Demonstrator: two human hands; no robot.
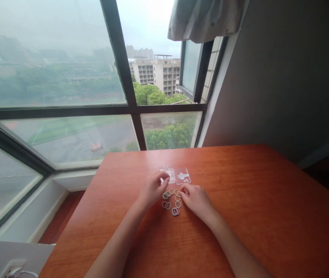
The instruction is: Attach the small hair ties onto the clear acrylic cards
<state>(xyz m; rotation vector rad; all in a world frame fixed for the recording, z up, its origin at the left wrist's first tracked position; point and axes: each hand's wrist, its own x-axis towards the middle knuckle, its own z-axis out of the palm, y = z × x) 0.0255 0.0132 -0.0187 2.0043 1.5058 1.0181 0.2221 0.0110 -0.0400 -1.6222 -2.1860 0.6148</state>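
Several small pale rings [177,204], like thin hair ties, lie in a loose loop on the wooden table between my hands. A few overlap in a bunch [166,195] beside my left hand, and a bluish and pink pair [175,211] is nearest to me. My left hand [152,188] hovers by the clear plastic box, its thumb and fingers curled together; anything in them is too small to make out. The fingers of my right hand [195,197] are pinched at the edge of a ring at the loop's upper right. The transparent box [183,176] lies opened flat, with white print.
The reddish-brown table [254,200] reaches to a dark-framed window [137,110] at the back. A grey wall [268,85] rises on the right, and a curtain [205,21] hangs over an opened pane. A wall socket with a plug [15,270] is at the lower left.
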